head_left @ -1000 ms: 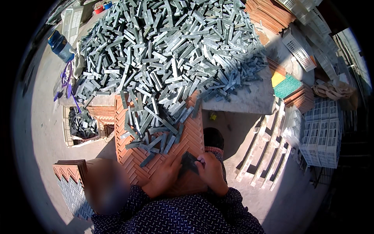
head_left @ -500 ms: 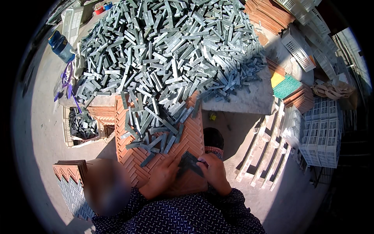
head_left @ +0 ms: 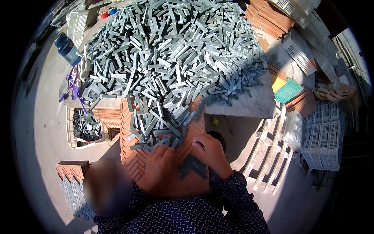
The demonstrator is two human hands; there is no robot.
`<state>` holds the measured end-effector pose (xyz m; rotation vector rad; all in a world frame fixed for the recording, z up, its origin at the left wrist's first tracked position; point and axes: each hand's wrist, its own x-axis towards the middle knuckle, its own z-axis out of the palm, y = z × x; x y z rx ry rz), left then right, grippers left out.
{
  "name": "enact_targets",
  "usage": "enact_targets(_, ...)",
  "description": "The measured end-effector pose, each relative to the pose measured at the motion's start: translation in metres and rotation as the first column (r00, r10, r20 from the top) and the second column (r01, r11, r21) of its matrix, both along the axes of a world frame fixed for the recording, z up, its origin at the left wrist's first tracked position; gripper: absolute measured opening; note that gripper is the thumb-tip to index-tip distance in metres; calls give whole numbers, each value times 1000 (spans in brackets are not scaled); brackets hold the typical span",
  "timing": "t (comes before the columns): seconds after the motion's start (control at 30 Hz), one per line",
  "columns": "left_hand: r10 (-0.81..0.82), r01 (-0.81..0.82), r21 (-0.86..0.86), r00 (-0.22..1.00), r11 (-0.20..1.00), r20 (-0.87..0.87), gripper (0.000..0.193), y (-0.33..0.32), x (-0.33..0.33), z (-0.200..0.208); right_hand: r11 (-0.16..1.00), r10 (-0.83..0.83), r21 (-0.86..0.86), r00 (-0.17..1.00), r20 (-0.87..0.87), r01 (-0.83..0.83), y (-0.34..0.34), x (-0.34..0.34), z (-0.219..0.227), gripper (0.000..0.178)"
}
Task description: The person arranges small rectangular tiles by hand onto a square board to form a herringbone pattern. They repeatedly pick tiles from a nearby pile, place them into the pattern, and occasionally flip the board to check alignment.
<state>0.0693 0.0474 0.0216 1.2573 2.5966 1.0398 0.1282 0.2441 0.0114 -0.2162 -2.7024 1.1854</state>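
Observation:
My left hand (head_left: pixel 159 165) is bent over the near edge of the loose grey stone strips (head_left: pixel 171 126), its fingers curled down and pressed together. Its fingertips are hidden, so whatever they hold cannot be made out. Below me lies a terracotta-coloured mould (head_left: pixel 134 165) with herringbone grooves. Several dark strips (head_left: pixel 193 167) sit in its grooves in a V-shaped band, between my hands and nearer to my right. Just above that band is my right hand (head_left: pixel 212 154), its fingers bent in against the thumb. What is between them, if anything, is too shaded to name.
A large heap of stone strips (head_left: pixel 167 50) covers the table (head_left: pixel 249 105) ahead. At left are a crate of dark strips (head_left: pixel 71 128), a blue water jug (head_left: pixel 67 48) and stacked filled moulds (head_left: pixel 74 191). A wooden pallet (head_left: pixel 269 148) and white crates (head_left: pixel 321 136) stand at right.
My left hand has moved forward from beside the dark strips to the loose ones. My right hand has lifted forward off the dark band, which now shows uncovered. The view has shifted slightly.

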Motion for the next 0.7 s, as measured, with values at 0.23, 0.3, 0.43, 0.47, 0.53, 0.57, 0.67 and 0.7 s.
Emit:
enact_targets(0.23, 112, -127, -91, 982, 988, -155, 16, 8, 0, -21, 991, 38, 132, 999, -24, -35, -29, -33, -13, 49)
enact_targets(0.3, 72, -103, -153, 978, 983, -197, 17, 0, -3, -29, 995, 22, 99, 999, -43, -18, -26, -31, -12, 44)
enact_targets(0.43, 113, -150, -214, 978, 965, -175, 19, -1, -5, -18, 996, -85, -35, 996, 28, 86, -23, -18, -11, 37)
enact_targets(0.47, 101, -135, -212, 981, 968, -163, 19, -2, -6, -17, 990, -116, -70, 991, 69, 120, -20, -11, -10, 34)
enact_targets(0.53, 88, -115, -210, 987, 971, -136, 20, -6, -6, -16, 985, -101, -125, 988, 119, 116, -13, 5, 5, 27)
enact_targets(0.57, 90, -106, -183, 992, 977, -94, 20, -8, -4, -14, 982, -92, -151, 985, 147, 114, -9, 12, 9, 24)
enact_targets(0.67, 71, -67, -110, 997, 992, 31, 19, -10, 9, -14, 923, -92, -336, 955, 283, 189, 1, 40, 7, 20)
enact_targets(0.7, 70, -63, -99, 996, 993, 62, 19, -12, 12, -18, 936, -92, -306, 961, 263, 173, 2, 46, 7, 20)
